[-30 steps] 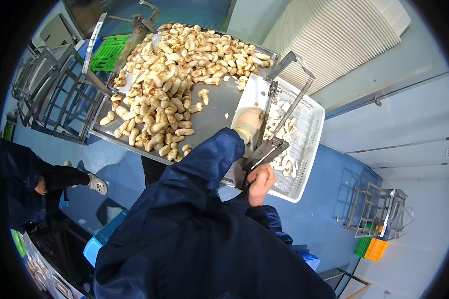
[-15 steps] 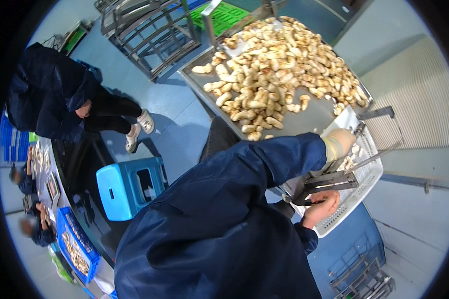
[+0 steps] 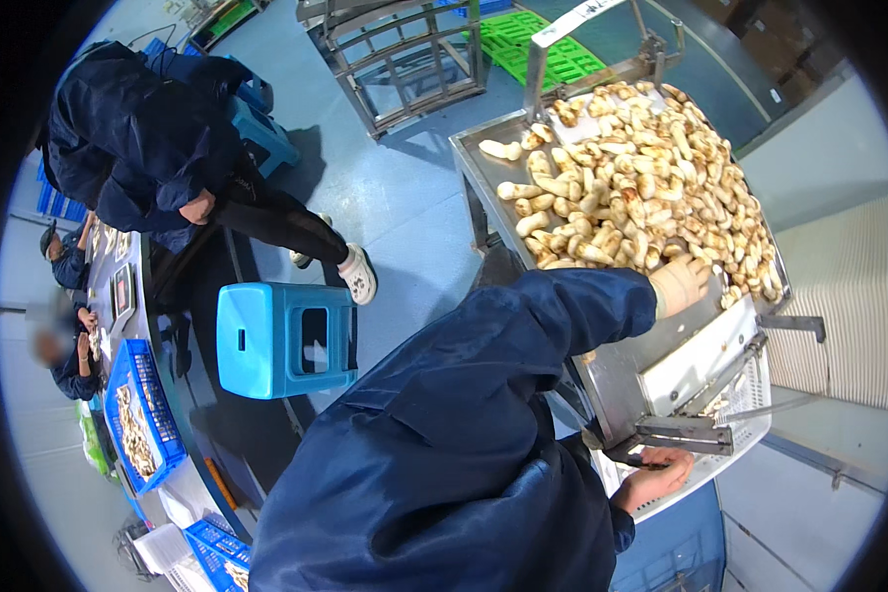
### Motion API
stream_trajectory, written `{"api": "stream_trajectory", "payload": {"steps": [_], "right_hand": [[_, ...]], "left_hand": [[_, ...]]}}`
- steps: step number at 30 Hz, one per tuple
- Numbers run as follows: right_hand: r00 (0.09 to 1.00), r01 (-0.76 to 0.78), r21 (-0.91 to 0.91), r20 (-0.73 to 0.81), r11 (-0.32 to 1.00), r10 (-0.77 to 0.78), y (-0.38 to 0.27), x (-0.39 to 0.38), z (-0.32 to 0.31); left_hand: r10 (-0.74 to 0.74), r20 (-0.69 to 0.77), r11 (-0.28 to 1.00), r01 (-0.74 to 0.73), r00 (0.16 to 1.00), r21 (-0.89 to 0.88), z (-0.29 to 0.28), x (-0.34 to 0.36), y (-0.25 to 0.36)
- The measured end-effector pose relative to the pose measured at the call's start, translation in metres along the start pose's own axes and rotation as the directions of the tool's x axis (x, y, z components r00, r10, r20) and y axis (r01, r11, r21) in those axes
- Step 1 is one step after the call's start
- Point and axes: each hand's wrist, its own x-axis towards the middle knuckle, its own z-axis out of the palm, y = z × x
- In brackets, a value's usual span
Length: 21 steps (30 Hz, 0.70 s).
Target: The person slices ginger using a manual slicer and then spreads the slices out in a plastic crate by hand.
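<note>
My left hand [image 3: 683, 284], fingers half-curled, grip can't tell, is at the mushrooms [image 3: 651, 192], upper right of frame, right hand [image 3: 658, 476] closed round the lever handle [image 3: 624, 457], lower right; best lift from the pile's edge, handle steady.

the mushrooms [image 3: 641, 192] are cream, blotched brown; the table [image 3: 617, 367] grey; the basket [image 3: 760, 400] white; the jacket [image 3: 444, 434] navy; the stool [image 3: 252, 340] sky-blue.

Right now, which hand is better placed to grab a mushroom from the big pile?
Probably the left hand: its fingers are at the edge of the mushroom pile. The right hand is by the metal cutter, farther from the pile.
</note>
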Motion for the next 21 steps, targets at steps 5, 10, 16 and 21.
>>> {"api": "stream_trajectory", "payload": {"steps": [5,10,16,21], "right_hand": [[1.000,-0.019,0.005,-0.008,1.000,0.019,0.000,0.001,0.004],[1.000,-0.002,0.040,0.015,0.999,0.002,0.001,0.004,0.003],[1.000,0.025,0.049,-0.005,0.998,-0.025,0.003,0.001,0.004],[0.999,0.038,0.057,0.016,0.998,-0.039,0.000,-0.002,0.000]], "left_hand": [[-0.255,0.500,0.956,0.293,0.828,0.003,0.019,0.015,-0.015],[-0.360,0.410,0.924,0.382,0.838,0.030,0.030,0.026,-0.011],[-0.395,0.302,0.726,0.496,0.868,-0.476,0.000,0.029,-0.011],[-0.306,0.342,0.447,0.451,0.889,-0.773,-0.031,0.020,0.074]]}}
